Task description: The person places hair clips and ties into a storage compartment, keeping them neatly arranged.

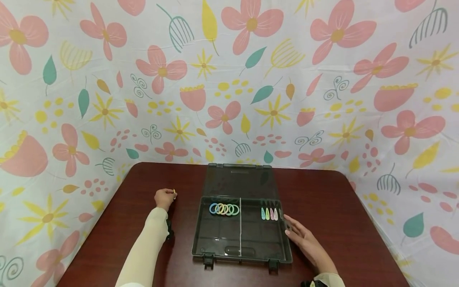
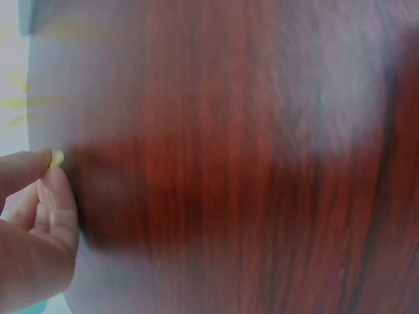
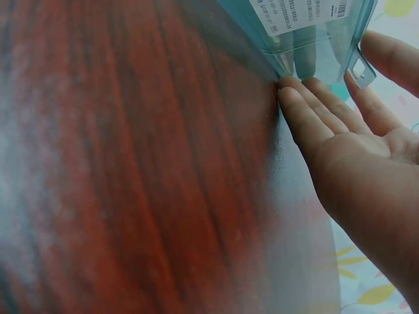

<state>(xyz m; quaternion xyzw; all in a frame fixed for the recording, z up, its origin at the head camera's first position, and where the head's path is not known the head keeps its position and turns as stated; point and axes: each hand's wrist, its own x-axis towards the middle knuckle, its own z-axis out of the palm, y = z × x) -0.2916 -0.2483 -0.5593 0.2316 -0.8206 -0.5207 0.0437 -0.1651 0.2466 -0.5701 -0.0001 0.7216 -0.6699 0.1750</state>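
Observation:
My left hand point(image 1: 165, 198) is held out left of the dark see-through box, its thumb and fingertips pinching a small yellow piece point(image 2: 57, 158). Most of that piece is hidden, so I cannot tell its kind. The box point(image 1: 218, 233) lies with its lid point(image 1: 241, 181) folded back. A row of several pastel rings point(image 1: 224, 209) sits in the left compartment; several coloured snap hair clips point(image 1: 269, 214) lie in the right one. My right hand point(image 1: 307, 240) rests against the box's right side, fingers fairly straight, around a small tab point(image 3: 360, 70) with a hole.
The box stands on a dark red wooden table point(image 1: 330, 207). A pale divider point(image 1: 240, 227) parts its two compartments, and two latches point(image 1: 208, 261) stick out at the front. A printed label point(image 3: 288, 12) is on its outside. A flowered cloth point(image 1: 229, 79) hangs behind the table.

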